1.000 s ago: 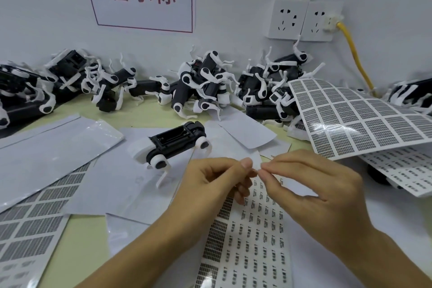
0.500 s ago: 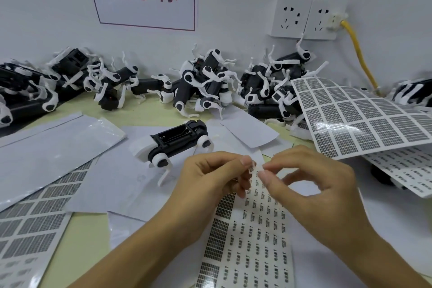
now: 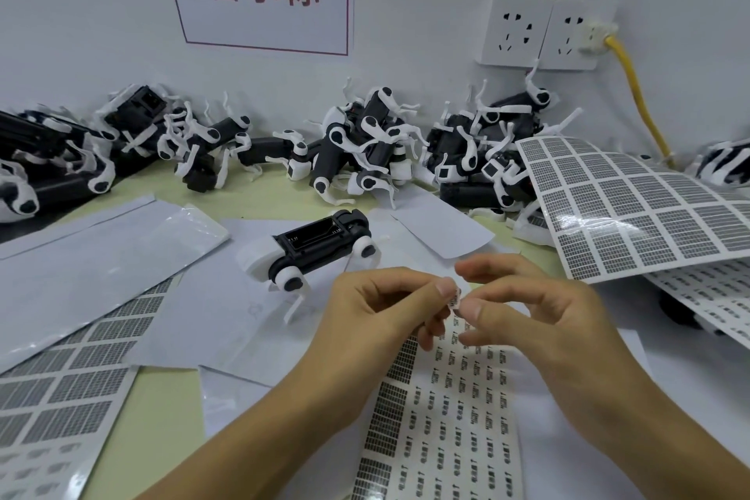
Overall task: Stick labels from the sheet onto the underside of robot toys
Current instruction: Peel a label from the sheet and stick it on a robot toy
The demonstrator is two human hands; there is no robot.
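1. Two hands meet just above the top edge of the label sheet, which lies flat on the worktop nearest the person. The left hand pinches a small printed label between thumb and forefinger; the right hand has its thumb tip against the label's lower end, its other fingers loosely curled.
2. One change stands out: a second ago both hands were picking at the sheet's white edge and no print showed between the fingertips; now the label stands clear of the sheet, face towards the camera. I judge the peel done and the label ready to place.
3. Just beyond the hands, a single robot toy lies belly-up on white backing paper, its open black compartment facing up. Nobody holds it. It has not moved, so it is likely the next to be labelled.
4. To the right, a curled sheet of grey labels overhangs other sheets.
5. Farthest off, a heap of robot toys lies along the wall, so most of the work seems to remain.
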